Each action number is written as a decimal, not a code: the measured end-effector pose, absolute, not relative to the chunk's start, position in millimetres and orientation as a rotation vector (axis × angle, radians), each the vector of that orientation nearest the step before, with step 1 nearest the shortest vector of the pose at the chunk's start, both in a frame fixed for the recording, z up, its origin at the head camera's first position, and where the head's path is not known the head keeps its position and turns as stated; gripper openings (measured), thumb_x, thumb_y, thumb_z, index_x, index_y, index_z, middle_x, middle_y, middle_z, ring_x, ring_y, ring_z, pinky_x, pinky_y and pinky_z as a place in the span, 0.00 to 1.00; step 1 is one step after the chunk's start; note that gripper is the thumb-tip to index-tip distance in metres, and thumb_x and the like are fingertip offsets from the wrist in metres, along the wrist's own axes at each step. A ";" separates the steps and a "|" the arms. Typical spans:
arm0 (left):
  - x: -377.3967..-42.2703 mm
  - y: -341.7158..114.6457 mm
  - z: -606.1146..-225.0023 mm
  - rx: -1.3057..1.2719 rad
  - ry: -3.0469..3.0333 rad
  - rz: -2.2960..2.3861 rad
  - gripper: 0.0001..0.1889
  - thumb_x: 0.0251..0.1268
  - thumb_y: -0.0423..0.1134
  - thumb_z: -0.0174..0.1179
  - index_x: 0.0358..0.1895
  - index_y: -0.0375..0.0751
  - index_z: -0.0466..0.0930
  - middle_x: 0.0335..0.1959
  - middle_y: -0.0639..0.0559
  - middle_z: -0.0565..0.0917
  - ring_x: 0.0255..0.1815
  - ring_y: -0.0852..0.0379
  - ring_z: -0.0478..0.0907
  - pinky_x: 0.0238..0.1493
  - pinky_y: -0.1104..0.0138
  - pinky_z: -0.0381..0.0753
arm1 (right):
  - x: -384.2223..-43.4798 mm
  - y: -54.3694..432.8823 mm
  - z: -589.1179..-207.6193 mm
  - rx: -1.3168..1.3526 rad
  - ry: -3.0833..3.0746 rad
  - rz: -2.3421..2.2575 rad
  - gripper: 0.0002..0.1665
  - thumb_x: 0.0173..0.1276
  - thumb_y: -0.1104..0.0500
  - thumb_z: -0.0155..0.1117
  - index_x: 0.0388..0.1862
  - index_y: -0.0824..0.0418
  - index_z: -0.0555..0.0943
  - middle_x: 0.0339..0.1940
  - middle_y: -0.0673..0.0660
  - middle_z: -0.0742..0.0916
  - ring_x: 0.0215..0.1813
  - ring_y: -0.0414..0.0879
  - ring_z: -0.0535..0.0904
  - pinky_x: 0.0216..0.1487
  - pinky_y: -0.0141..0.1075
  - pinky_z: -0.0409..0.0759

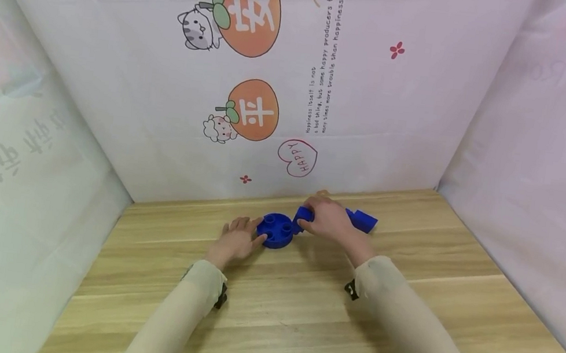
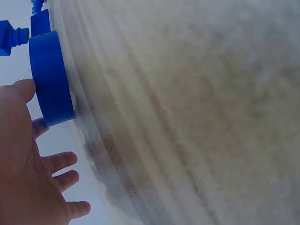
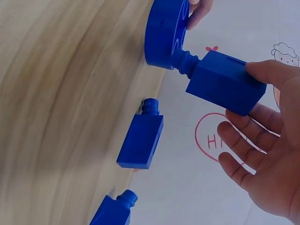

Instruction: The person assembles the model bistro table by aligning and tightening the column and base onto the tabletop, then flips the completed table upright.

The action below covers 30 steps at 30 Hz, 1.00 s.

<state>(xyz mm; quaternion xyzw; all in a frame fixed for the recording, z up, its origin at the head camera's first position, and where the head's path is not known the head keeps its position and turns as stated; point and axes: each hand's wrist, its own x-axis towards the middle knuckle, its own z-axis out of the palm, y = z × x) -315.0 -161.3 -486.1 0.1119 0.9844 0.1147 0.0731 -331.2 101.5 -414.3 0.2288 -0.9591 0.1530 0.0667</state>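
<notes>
A round blue base [image 1: 277, 243] with round sockets lies on the wooden table. The thumb and index finger of my left hand [image 1: 235, 242] grip its left side, and the other fingers spread away from it, as the left wrist view shows. My right hand [image 1: 332, 222] pinches a blue block [image 3: 225, 82] between thumb and fingers. This block has a ribbed peg, which points at the base and overlaps its edge in the right wrist view. Two similar blue blocks are near the right hand: one block [image 3: 140, 140] and, partly out of frame, another block [image 3: 111, 213].
The wooden tabletop [image 1: 286, 328] runs back to a white printed cloth wall [image 1: 373, 123] close behind the hands. Similar cloth walls stand at the left [image 1: 15, 181] and right [image 1: 533, 187].
</notes>
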 end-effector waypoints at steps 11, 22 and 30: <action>-317.8 -163.7 -491.8 0.348 2.958 0.306 0.35 0.77 0.65 0.36 0.81 0.59 0.47 0.81 0.39 0.53 0.82 0.37 0.46 0.77 0.36 0.45 | -339.3 81.7 -408.6 0.716 -2.912 0.415 0.27 0.66 0.41 0.67 0.57 0.55 0.81 0.52 0.54 0.87 0.58 0.55 0.79 0.63 0.50 0.76; -318.4 -163.4 -489.7 0.342 2.957 0.294 0.35 0.77 0.67 0.34 0.81 0.61 0.46 0.81 0.40 0.53 0.82 0.38 0.45 0.78 0.37 0.45 | -348.3 68.2 -412.7 0.839 -2.943 0.266 0.27 0.67 0.43 0.67 0.60 0.55 0.81 0.56 0.56 0.86 0.60 0.53 0.81 0.67 0.51 0.75; -320.8 -162.9 -489.1 0.332 2.947 0.292 0.35 0.77 0.66 0.35 0.81 0.61 0.46 0.81 0.40 0.52 0.83 0.38 0.44 0.78 0.37 0.45 | -355.0 60.0 -420.4 0.807 -2.933 0.227 0.27 0.67 0.42 0.66 0.59 0.55 0.81 0.56 0.56 0.86 0.60 0.54 0.81 0.66 0.51 0.76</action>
